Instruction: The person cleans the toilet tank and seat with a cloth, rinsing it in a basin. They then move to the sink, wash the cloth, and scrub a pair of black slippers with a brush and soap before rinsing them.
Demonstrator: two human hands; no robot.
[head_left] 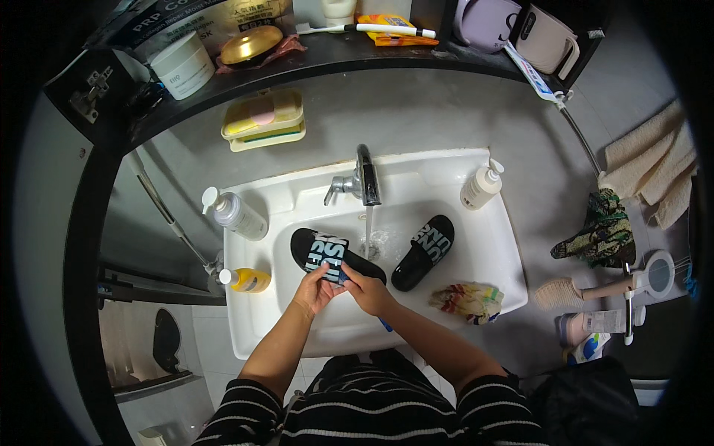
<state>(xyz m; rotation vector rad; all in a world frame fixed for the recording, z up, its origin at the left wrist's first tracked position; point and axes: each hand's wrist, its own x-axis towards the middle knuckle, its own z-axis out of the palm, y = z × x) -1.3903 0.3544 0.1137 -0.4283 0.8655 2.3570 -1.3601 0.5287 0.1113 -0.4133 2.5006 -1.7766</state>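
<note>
The strap (326, 253) of a black slipper (300, 241) seems to be pinched at its near edge by the left hand (318, 293), whose thumb is laid on the lettered face and whose fingers are curled below; the right hand (370, 292) is curled close beside it, thumb pointed at the same strap, but whether anything is gripped by its hidden fingers cannot be told, though a blue tip (385, 324) is shown just under its wrist. The slipper is placed directly ahead of both hands, its long axis slanted from upper left to lower right: the strap is reached more nearly by the left hand, while the lower right end is partly covered by the right hand and lies nearer to it. Beyond the fingers, a thin stream of water (369, 223) is let down into the sink (244, 320) from the tap (367, 182), just past the slipper's far side. A second slipper (422, 254) is set to the right, apart from the first, its axis tilted the opposite way, and nearer to the right hand. A crumpled patterned bundle (467, 301) is left on the sink's near right side. Farther out, the left edge is occupied by a pump bottle (242, 217) and a yellow bottle (250, 280), the far right corner by a white bottle (480, 187), and the wall behind by a soap dish (264, 123) under a cluttered dark shelf (327, 59)
</note>
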